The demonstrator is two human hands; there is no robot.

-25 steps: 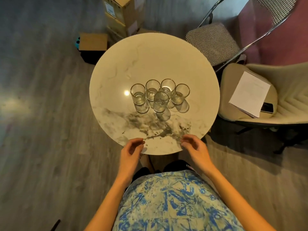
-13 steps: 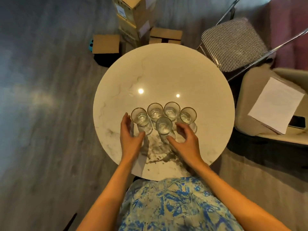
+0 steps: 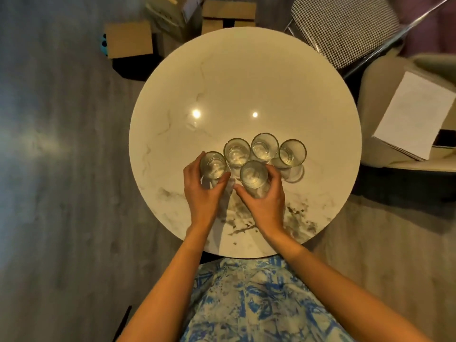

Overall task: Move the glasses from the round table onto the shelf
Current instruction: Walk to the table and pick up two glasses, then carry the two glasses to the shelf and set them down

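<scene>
Several clear glasses stand close together on the round marble table [image 3: 246,77]. My left hand [image 3: 201,193] wraps around the leftmost glass [image 3: 212,164]. My right hand [image 3: 266,201] wraps around the front glass [image 3: 253,174]. Behind them stand three more glasses in a row [image 3: 237,152], [image 3: 264,146], [image 3: 292,153], untouched. All glasses rest upright on the table. The shelf is not in view.
Cardboard boxes [image 3: 128,39] sit on the floor beyond the table. A checkered chair [image 3: 345,25] stands at the back right. A beige seat [image 3: 375,134] at the right holds papers [image 3: 417,114] and a phone [image 3: 444,138]. Grey wood floor lies to the left.
Both hands moved forward from the table's near edge to the glasses and closed around the leftmost and the front glass. The view came nearer to the table.
</scene>
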